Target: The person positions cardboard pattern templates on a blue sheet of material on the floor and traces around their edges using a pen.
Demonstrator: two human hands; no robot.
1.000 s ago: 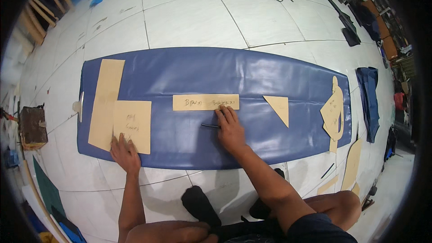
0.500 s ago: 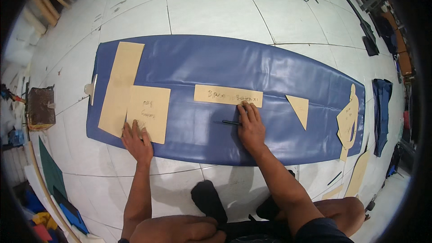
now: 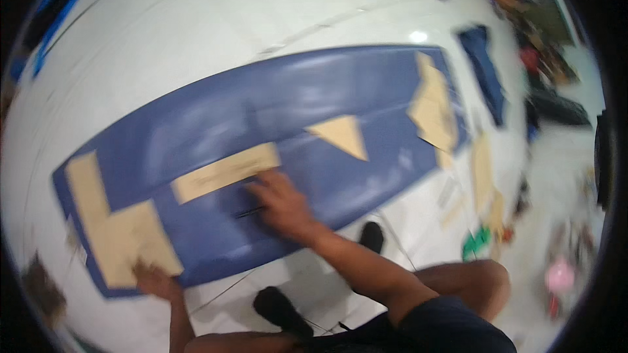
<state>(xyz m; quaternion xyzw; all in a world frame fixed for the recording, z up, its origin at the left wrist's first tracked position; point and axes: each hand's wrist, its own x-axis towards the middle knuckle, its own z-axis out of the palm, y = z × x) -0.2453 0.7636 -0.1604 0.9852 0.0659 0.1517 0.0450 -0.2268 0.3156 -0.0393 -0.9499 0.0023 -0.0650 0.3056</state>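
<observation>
My left hand rests with fingers spread on the lower part of a square tan card pattern piece, which overlaps a long tan card piece. My right hand has its fingertips at the lower edge of a narrow tan card strip bearing handwriting. A dark pen sticks out to the left from under that hand, apparently tucked in by the thumb. All these lie on a blue sheet of glossy material. The view is smeared by motion, so finger detail is soft.
A triangular card piece and a curved card cutout lie farther right on the sheet. Beyond its right end are folded dark blue cloth, more card and a green item on the white tiled floor.
My view has swung to the right and tilted, so the sheet appears slanted and shifted left. Both hands keep their places on the card pieces.
</observation>
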